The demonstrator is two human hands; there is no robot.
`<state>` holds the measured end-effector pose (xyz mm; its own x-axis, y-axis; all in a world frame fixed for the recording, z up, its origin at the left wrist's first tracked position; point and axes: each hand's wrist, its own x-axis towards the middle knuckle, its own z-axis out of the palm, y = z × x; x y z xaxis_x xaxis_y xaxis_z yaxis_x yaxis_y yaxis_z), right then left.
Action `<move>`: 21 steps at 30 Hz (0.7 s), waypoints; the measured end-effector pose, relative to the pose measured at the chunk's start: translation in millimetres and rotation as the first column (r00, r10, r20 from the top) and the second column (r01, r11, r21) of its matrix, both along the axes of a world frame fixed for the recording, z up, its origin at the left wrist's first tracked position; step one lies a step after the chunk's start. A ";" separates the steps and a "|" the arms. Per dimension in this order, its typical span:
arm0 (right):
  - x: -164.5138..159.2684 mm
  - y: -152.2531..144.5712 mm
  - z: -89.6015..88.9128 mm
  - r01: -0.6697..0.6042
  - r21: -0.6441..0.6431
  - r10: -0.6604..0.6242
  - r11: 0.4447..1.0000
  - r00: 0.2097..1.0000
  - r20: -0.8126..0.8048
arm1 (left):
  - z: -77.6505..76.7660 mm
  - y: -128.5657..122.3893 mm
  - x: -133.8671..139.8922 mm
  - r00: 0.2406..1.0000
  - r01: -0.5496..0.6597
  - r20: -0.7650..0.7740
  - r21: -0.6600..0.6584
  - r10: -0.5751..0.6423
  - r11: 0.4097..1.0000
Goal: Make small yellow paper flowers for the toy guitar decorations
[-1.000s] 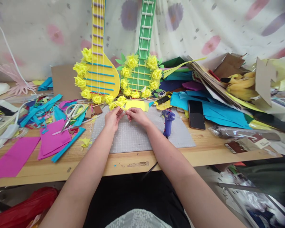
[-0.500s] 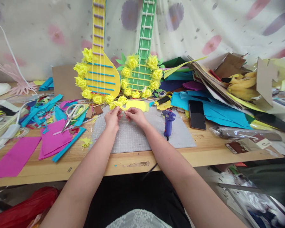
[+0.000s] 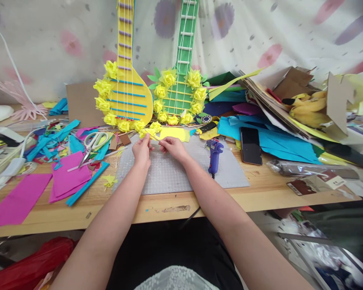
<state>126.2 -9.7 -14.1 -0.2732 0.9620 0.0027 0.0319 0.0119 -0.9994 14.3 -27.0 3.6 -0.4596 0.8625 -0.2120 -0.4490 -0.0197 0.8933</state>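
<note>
Nearest us, across the lower middle of the frame, runs the wooden table's front edge [image 3: 157, 203], with a gridded grey cutting mat [image 3: 166, 177] just past it and a blue glue gun [image 3: 214, 159] at the mat's right. Around the frame's centre, above the mat's far part, our left hand [image 3: 142, 152] and right hand [image 3: 173, 147] meet over a thin yellow strip [image 3: 154, 136], its ends pinched between thumb and fingertips of each. We judge it to be paper: next to weightless, soft, easily creased or torn, hardly slippery, and best taken lightly near its ends. Our fingers cover those ends, and its yellow blends with the paper flowers [image 3: 155, 127] just beyond, so we cannot tell whether it touches them or is joined to one. A yellow paper sheet [image 3: 174, 133] lies to their right. Farther back, at upper centre, lean a yellow model lute [image 3: 136, 90] and a green model lute [image 3: 186, 44], both necks cut off by the top edge, before a flower-printed curtain [image 3: 87, 48].
</note>
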 end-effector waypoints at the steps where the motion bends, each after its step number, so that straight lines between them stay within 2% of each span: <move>1: 0.0 0.2 0.4 0.000 -0.008 0.000 1.000 1.000 -0.007 | -1.2 0.2 0.3 0.999 -0.005 -0.036 -0.001 0.005 1.000; 5: 0.7 0.8 0.7 -0.021 -0.012 0.020 1.000 0.999 -0.042 | -6.2 1.9 0.4 0.988 -0.047 -0.146 -0.045 0.040 0.998; 8: 1.6 0.6 -0.1 -0.039 0.003 0.039 0.999 0.998 -0.050 | -9.0 4.5 -1.5 0.972 -0.157 -0.184 -0.059 0.143 0.986; 10: 1.9 0.2 -0.3 -0.044 0.011 0.044 0.999 0.998 -0.045 | -10.4 6.7 -3.2 0.946 -0.245 -0.227 -0.034 0.232 0.969; 12: 1.8 -0.2 -0.1 -0.048 0.020 0.049 0.999 0.998 -0.041 | -11.6 9.1 -4.6 0.932 -0.276 -0.242 0.011 0.270 0.961; 17: 1.4 -0.4 0.0 -0.053 0.048 0.055 0.997 0.998 -0.032 | -11.9 12.8 -4.7 0.992 -0.120 -0.024 0.110 0.124 0.987; 21: 1.7 1.1 -2.9 -0.054 0.103 0.053 0.993 0.999 0.014 | -8.7 11.2 -3.0 0.995 -0.089 0.059 0.106 0.083 0.990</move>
<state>127.9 -8.6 -17.0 -0.3244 0.9408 0.0981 0.0396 0.1171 -0.9923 11.3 -15.8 -5.2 -0.5236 0.8394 -0.1458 -0.4893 -0.1562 0.8580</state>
